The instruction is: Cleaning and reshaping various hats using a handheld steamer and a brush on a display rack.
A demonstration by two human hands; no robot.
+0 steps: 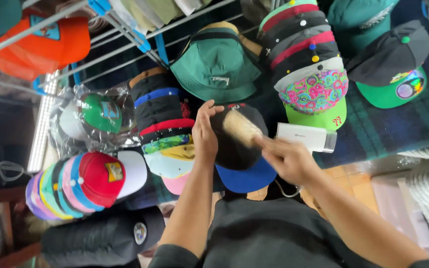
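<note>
We see the left hand [203,135] laid flat against the left side of a black fabric cap with a blue brim [239,151], fingers straight and together, steadying it more than clasping it. The right hand [288,160] is closed around the handle of a pale bristle brush [242,128], whose head lies on the crown of the cap, just beside the left fingertips. A white rectangular box [306,136] lies just behind the right hand. A green bucket hat [218,67] is beyond the left hand.
</note>
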